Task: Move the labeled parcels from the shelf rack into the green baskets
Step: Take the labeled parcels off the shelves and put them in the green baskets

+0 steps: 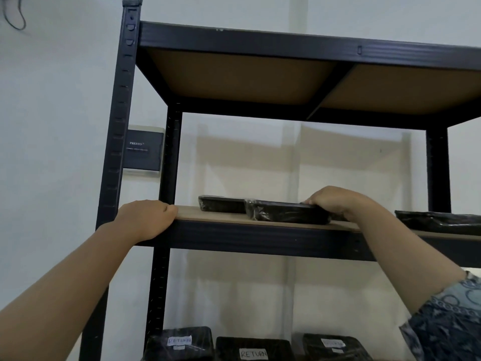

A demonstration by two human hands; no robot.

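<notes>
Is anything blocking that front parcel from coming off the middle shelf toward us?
Nothing visible. The right hand grips the front parcel at the shelf edge; another parcel lies behind it. The baskets are out of view.

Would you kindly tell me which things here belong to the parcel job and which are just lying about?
Job: shelf rack; held parcel in the right hand; rear parcel; right-edge parcel; three lower parcels; left hand holding the shelf edge.
Lying about: black wall box; wall cable.
</notes>
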